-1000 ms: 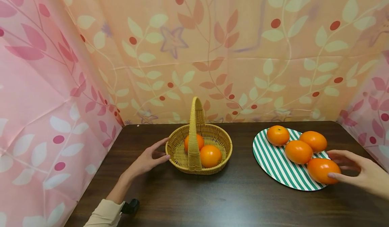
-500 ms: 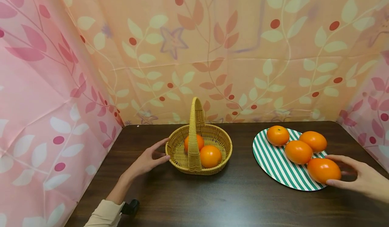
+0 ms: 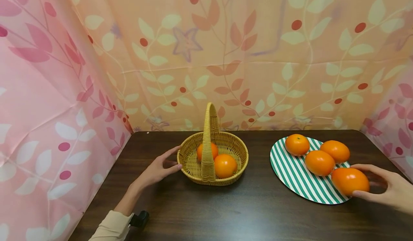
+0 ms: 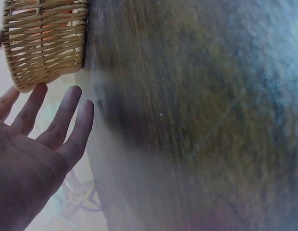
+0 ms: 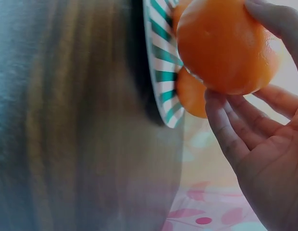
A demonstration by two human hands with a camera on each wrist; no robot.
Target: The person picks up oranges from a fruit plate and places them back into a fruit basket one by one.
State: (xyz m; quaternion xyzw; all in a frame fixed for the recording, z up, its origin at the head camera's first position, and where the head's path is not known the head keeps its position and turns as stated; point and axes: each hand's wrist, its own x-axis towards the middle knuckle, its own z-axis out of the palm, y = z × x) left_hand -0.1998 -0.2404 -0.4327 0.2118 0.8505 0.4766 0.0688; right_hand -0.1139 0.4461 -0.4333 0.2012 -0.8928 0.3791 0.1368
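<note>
My right hand grips an orange between thumb and fingers over the near right edge of the striped plate. In the right wrist view, this orange lies against the fingertips, with the thumb across its other side. Several more oranges, one of them a middle orange, rest on the plate. My left hand touches the left rim of the wicker basket, its fingers spread and loose. Inside the basket lie two oranges, a front one and a back one partly hidden by the handle.
Basket and plate stand apart on a dark wooden table. An arched handle rises over the basket's middle. Floral cloth hangs behind the table and along both sides. A black strap sits at the left wrist.
My right hand has closed its thumb and fingers on the near orange and shifted it slightly right relative to the plate. The left hand stays at the basket rim. The head view has shifted slightly.
</note>
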